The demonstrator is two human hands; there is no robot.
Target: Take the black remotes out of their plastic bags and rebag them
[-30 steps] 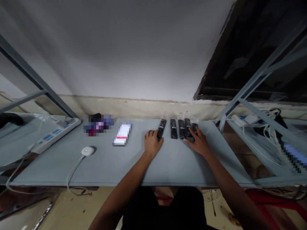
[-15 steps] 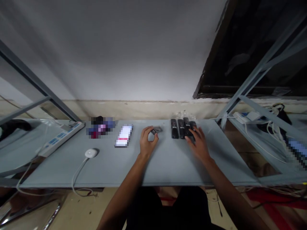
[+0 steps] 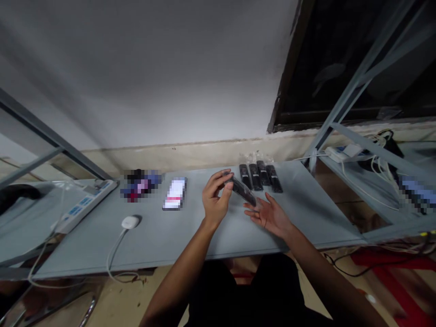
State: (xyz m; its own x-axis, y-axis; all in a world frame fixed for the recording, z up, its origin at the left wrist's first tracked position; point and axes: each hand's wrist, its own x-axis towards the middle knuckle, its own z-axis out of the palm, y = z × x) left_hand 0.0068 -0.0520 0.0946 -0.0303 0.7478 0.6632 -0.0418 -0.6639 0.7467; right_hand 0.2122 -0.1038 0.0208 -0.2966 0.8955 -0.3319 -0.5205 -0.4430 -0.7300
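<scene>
My left hand (image 3: 215,200) is raised above the grey table (image 3: 170,236) with its fingers closed on one end of a black remote in a clear wrapper (image 3: 242,191). The remote slants down to the right toward my right hand (image 3: 269,214), which is open, palm up, just under its far end. Behind the hands, several more wrapped black remotes (image 3: 260,176) lie side by side near the back edge of the table.
A phone with a lit screen (image 3: 175,193) and a blurred dark object (image 3: 140,185) lie to the left. A white puck on a cable (image 3: 131,222) and a white power strip (image 3: 83,204) sit further left. Cables and an adapter (image 3: 347,152) fill the shelf at right.
My left hand took the leftmost remote out of the row and lifted it. My right hand left the remaining remotes, turned palm up and moved under the lifted remote.
</scene>
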